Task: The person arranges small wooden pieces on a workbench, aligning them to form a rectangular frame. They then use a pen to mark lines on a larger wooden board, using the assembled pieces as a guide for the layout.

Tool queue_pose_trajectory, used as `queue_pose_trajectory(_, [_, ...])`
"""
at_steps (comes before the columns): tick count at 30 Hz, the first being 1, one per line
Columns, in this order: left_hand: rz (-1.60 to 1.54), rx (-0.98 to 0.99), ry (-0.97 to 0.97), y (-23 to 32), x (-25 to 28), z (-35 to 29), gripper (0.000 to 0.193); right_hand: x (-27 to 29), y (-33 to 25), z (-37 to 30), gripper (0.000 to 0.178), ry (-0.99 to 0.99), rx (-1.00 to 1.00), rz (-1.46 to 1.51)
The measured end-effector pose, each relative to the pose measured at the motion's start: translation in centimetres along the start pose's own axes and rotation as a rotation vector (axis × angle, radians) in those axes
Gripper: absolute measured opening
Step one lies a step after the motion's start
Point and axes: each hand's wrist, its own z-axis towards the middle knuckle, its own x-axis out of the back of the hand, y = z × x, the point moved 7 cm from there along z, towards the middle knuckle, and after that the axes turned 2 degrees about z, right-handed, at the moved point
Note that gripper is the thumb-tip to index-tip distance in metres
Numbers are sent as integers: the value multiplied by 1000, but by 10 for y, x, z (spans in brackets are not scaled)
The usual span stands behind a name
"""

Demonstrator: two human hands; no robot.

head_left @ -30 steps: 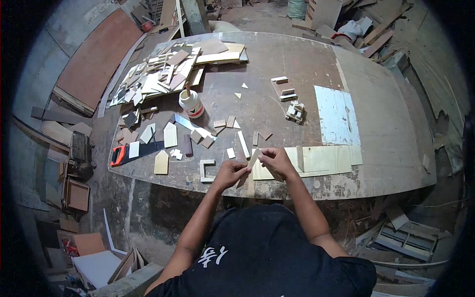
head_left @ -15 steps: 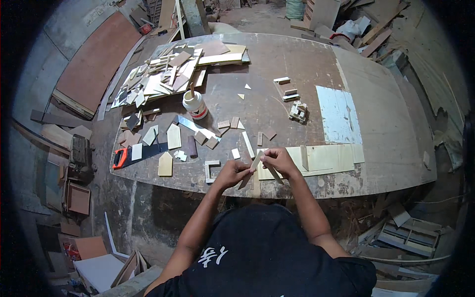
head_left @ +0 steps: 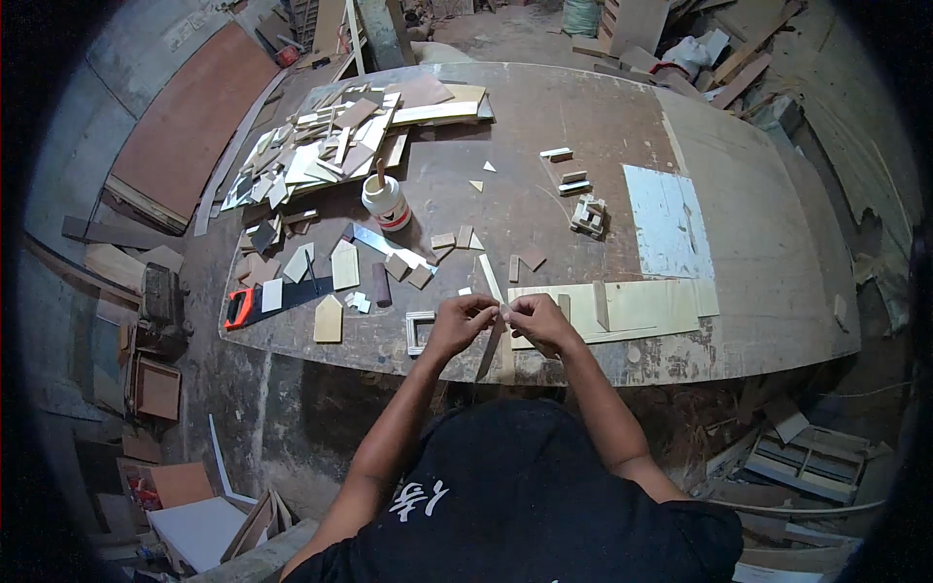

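My left hand (head_left: 464, 325) and my right hand (head_left: 540, 325) meet fingertip to fingertip over the table's near edge. Both are closed in a pinch. Between them is a small piece of wood, mostly covered by the fingers. Below the fingertips a narrow brown strip (head_left: 491, 354) slants down; I cannot tell whether it is held. Left of my left hand lies a small rectangular wooden frame (head_left: 414, 333). Under and beyond my right hand is a pale wooden board (head_left: 641, 313), with a small upright wood piece (head_left: 602, 307) on it.
A white glue bottle (head_left: 386, 204) with a stick in it stands mid-left. An orange-handled handsaw (head_left: 240, 306) lies near several house-shaped wood pieces (head_left: 328, 319). Wood offcuts (head_left: 340, 136) pile up at the far left. A small wooden assembly (head_left: 588, 216) and white panel (head_left: 668, 223) are rightward.
My hands have drawn together, fingertips now meeting. The pale wood pieces that showed between and below them are now mostly hidden by the fingers.
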Motion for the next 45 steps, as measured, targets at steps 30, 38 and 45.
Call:
queue_pose_trajectory(30, [-32, 6, 80, 21, -22, 21, 27, 34, -13, -4, 18, -137, -24, -15])
queue_pose_trajectory(38, [-106, 43, 54, 21, -51, 32, 29, 65, -9, -10, 31, -127, 43, 133])
queue_pose_trajectory(45, [-107, 7, -11, 22, -96, 50, 21, 102, 3, -24, 33, -100, 56, 184])
